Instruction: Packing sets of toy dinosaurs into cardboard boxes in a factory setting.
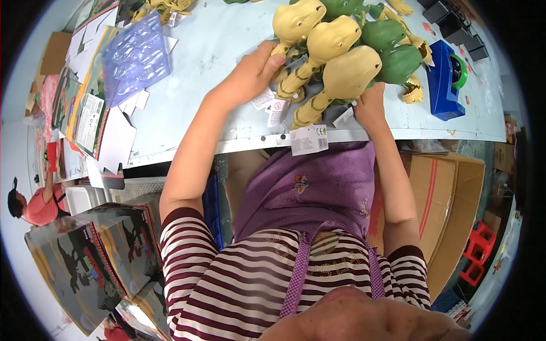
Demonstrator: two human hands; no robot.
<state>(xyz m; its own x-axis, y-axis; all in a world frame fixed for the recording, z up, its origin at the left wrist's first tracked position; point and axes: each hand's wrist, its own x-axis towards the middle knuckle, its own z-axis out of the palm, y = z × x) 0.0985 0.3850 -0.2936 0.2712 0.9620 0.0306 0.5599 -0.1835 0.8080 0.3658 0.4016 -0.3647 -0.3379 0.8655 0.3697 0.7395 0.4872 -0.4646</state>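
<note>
Over the pale blue surface point(199, 34), upper middle of the frame, cluster three yellow toy dinosaurs point(351, 71) and at least three green ones point(401, 64). The left grip point(250, 74) curls partly closed on the leftmost yellow neck point(280, 50); the right grip's point(372, 108) fingers are hidden, so I cannot tell. They look light, fairly stiff, best held there. One blue tape dispenser point(443, 82), upper right; four white tags point(309, 140) nearby.

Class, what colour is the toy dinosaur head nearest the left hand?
The toy head is pale yellow; see the head view.
</note>
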